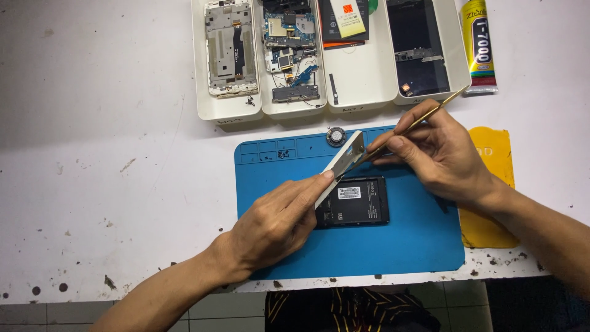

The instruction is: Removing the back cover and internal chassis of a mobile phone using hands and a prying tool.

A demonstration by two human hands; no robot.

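Working over the blue mat (pixel 393 246), the person has the phone already well stripped: four white trays (pixel 362 86) at the table's far edge hold a bare frame (pixel 230 49), circuit boards (pixel 289 43), a battery (pixel 344 18) with a yellow sticker, and a dark panel (pixel 418 49). Judging by that, disassembly is mostly done. Left hand (pixel 276 224) pinches the pale back cover (pixel 341 163) on edge, tilted above a black battery (pixel 356 201) (white label at its top). Right hand (pixel 436 150) is closed on thin brass tweezers (pixel 424 120), tips at the cover. A yellow glue tube (pixel 478 43) lies far right; a small round speaker (pixel 335 136) sits near.
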